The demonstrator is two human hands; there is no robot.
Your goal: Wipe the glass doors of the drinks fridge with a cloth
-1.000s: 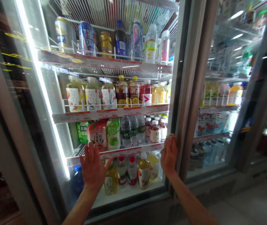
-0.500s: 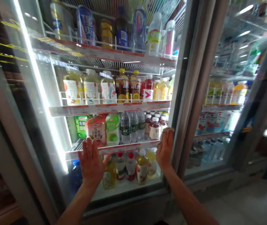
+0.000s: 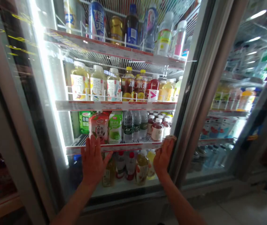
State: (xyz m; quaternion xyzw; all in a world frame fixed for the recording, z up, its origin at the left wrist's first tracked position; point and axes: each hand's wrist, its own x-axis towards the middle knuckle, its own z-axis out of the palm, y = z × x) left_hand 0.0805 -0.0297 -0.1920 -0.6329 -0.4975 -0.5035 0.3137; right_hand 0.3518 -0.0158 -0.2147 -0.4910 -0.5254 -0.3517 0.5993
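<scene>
My left hand (image 3: 93, 161) lies flat with fingers spread against the glass door (image 3: 124, 190) of a lit drinks fridge, in front of the lower shelf edge. At the door's right side, my right hand (image 3: 162, 157) presses a crumpled light brown cloth (image 3: 169, 138) to the glass beside the metal frame (image 3: 194, 103). Through the glass, just above my left fingers, stands a red drink carton (image 3: 99, 125). Small dark red bottles (image 3: 157, 129) are behind the glass near the cloth.
Several shelves hold bottles and cans, among them tea bottles (image 3: 79, 82) and a blue can (image 3: 96, 20). A second fridge door (image 3: 227, 125) stands to the right. A bright light strip (image 3: 46, 75) runs down the left side. Floor tiles (image 3: 236, 206) show at lower right.
The view has shifted, so the fridge appears farther right. My right hand and cloth have slid a little down the glass; my left hand stays spread on it.
</scene>
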